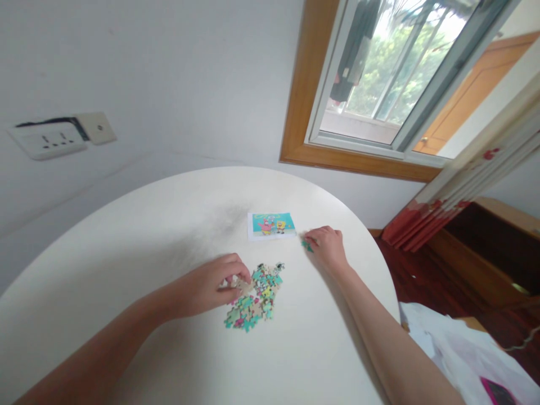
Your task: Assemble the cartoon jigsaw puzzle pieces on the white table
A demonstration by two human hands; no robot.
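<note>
A loose pile of jigsaw puzzle pieces (264,295), mostly teal, green and beige with bits of pink and yellow, lies on the white round table (202,360). At the pile's left edge is my left hand (225,278), its thumb and fingers curled around a beige piece (243,286). Further right, my right hand (329,246) rests on the table with bent fingers over a few green and beige pieces (307,245), partly hidden beneath them. Between the hands and farther back lies a reference picture card (272,226) with a pink and a yellow cartoon figure.
A white wall with a socket (50,139) rises behind the table. On the right are a wood-framed window (371,159), a red and cream curtain (426,216) and a wooden cabinet (468,259). White plastic bags (459,349) sit beside the table's right edge.
</note>
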